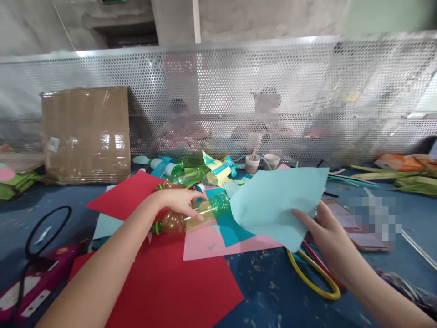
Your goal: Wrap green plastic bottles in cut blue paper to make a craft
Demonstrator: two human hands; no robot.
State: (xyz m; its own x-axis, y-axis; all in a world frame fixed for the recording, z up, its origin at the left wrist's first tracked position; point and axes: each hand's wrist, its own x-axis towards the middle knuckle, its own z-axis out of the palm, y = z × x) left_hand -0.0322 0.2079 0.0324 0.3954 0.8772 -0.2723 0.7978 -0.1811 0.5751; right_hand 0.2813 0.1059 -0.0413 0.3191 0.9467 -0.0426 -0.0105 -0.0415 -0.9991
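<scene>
- Two hands reach forward: left hand (pixel 180 202), palm down, fingers curled over the plastic bottle (pixel 211 207) lying beneath it.
- Right hand (pixel 326 230) pinches the near edge of the light blue sheet (pixel 276 205), lifted just left of it.
- Bare blue tabletop (pixel 273 291) lies open between the forearms; a yellow loop (pixel 312 284) lies under the right wrist.

Left hand (pixel 180 200) covers middle of bottle (pixel 208 209); label unreadable. Blue sheet (pixel 276 205) hides fingers of right hand (pixel 327 237) and part of pink sheet (pixel 205 243). Yellow loop (pixel 316 283) passes under right wrist. Pink case (pixel 30 287) cut by left edge. Figures (pixel 180 127) behind mesh screen (pixel 341 91) blurred; patch (pixel 375 218) at right pixelated.
</scene>
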